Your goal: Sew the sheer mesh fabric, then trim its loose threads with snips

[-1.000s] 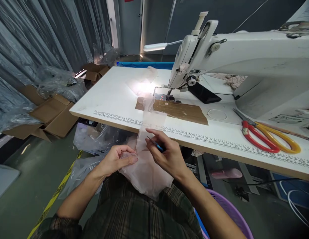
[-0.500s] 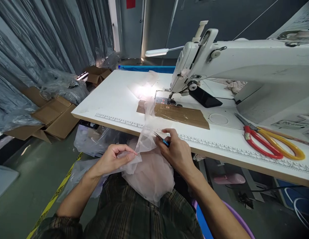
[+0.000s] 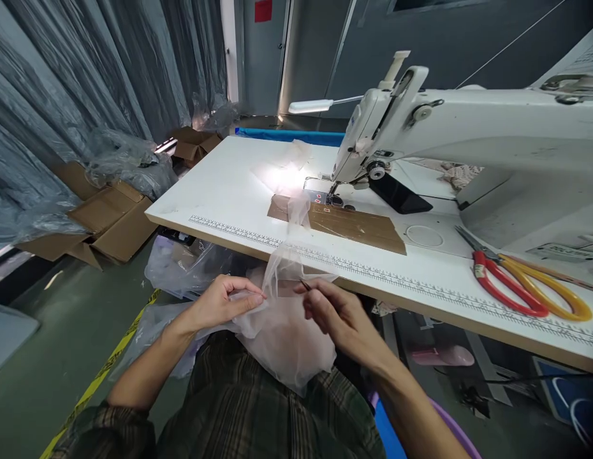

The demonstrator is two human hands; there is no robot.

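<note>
My left hand pinches an edge of sheer pale pink fabric between thumb and fingertips. The fabric lies bunched over my lap, and a narrow strip of it runs up over the table edge toward the sewing machine. Closed around small thread snips, my right hand is just to the right of that strip. Only the dark pointed tip of the snips shows; the fingers cover the rest. Part of the fabric also spreads to the right, by my right fingertips.
The white table carries a printed ruler, a brown cardboard piece, a dark phone-like slab and large scissors with red and yellow handles. Open cardboard boxes and plastic bags stand on the left. A tub is below right.
My right hand has turned and come down slightly, so the blue handle of the snips is now hidden. My left hand keeps its pinch. The view has shifted slightly.
</note>
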